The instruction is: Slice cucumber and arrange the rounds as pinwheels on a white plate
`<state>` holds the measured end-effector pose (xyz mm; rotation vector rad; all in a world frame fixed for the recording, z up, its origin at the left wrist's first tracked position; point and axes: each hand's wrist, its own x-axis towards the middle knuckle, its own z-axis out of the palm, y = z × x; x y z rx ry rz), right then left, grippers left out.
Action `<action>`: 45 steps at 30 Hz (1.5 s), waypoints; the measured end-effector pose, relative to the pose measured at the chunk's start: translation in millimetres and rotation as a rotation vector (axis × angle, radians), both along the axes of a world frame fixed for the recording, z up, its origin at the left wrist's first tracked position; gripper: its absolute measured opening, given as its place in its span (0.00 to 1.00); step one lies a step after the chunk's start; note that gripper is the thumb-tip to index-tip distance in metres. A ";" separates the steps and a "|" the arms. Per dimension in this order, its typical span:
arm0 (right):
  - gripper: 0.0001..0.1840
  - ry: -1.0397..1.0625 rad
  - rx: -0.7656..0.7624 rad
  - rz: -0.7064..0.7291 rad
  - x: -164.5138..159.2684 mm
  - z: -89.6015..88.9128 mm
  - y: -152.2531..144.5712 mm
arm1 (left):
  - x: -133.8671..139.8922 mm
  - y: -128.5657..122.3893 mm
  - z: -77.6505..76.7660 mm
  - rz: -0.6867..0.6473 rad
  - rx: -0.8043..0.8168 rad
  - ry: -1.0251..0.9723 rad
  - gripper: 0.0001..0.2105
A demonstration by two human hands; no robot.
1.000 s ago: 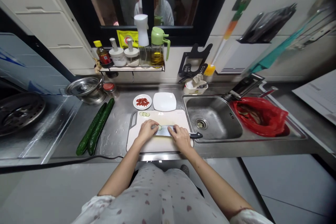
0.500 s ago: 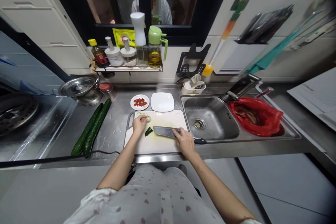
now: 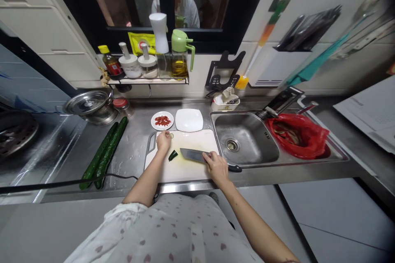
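Note:
My right hand (image 3: 217, 167) grips the handle of a broad kitchen knife (image 3: 193, 155), its blade pointing left, low over the white cutting board (image 3: 188, 172). Near the board's upper left corner, my left hand (image 3: 163, 141) has its fingers curled together; whatever they hold is hidden. A pale cucumber slice (image 3: 172, 136) lies right beside those fingertips. Between the hand and the blade rests a short dark green cucumber piece (image 3: 173, 155). Just behind the board stand a white square plate (image 3: 189, 120) and a small white dish (image 3: 153, 123) of chopped red pieces (image 3: 162, 120).
Two whole cucumbers (image 3: 106, 154) lie left of the board, across a black cord (image 3: 120, 176). Behind them are a lidded steel pot (image 3: 89, 107) and a red-lidded jar (image 3: 122, 108). The sink (image 3: 247, 141) and a red plastic bag (image 3: 311, 141) are on the right. Above hangs a condiment shelf (image 3: 151, 81).
My left hand has shifted slightly and curled over the spot where several slices showed; one slice shows beside it now. The knife and right hand stay nearly still. The view has moved slightly.

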<state>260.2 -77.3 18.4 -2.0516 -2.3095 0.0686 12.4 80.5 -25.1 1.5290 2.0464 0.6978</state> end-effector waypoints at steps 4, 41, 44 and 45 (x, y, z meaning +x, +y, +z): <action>0.22 0.011 0.000 -0.012 0.3 0.1 -0.5 | 0.3 0.6 -1.6 -0.035 -0.002 0.053 0.09; 0.19 0.116 -0.055 -0.117 -12.4 8.2 4.4 | -10.7 -107.5 -17.8 -0.185 0.431 -0.115 0.11; 0.19 0.131 -0.068 -0.106 -15.9 9.5 6.6 | -14.1 -114.2 -17.8 -0.204 0.466 -0.102 0.10; 0.19 0.145 -0.073 -0.102 -17.5 10.6 7.2 | -14.7 -115.4 -18.0 -0.209 0.473 -0.097 0.10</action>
